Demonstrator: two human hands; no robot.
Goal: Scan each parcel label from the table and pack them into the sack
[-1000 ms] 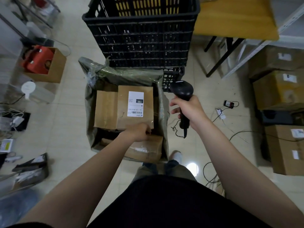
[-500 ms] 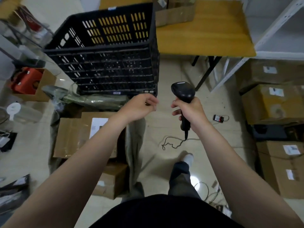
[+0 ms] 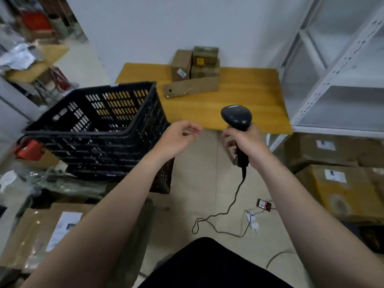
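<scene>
My right hand (image 3: 247,142) grips a black corded barcode scanner (image 3: 236,118), held upright in front of the wooden table (image 3: 239,104). My left hand (image 3: 178,140) hangs empty beside it with fingers loosely curled and apart. On the far side of the table stands a cluster of brown cardboard parcels (image 3: 195,65), with a long flat parcel (image 3: 191,89) in front of them. At the lower left a labelled parcel (image 3: 41,233) lies in the green sack (image 3: 68,187), partly hidden by my left forearm.
A black plastic crate (image 3: 99,129) stands left of the table, above the sack. White metal shelving (image 3: 336,80) rises on the right, with stacked labelled cartons (image 3: 336,183) beneath it. The scanner cable (image 3: 224,213) and small devices lie on the tiled floor.
My view has lifted from the sack to the table. My left hand has left the parcels in the sack and risen beside the scanner, empty. The right hand keeps its hold on the scanner.
</scene>
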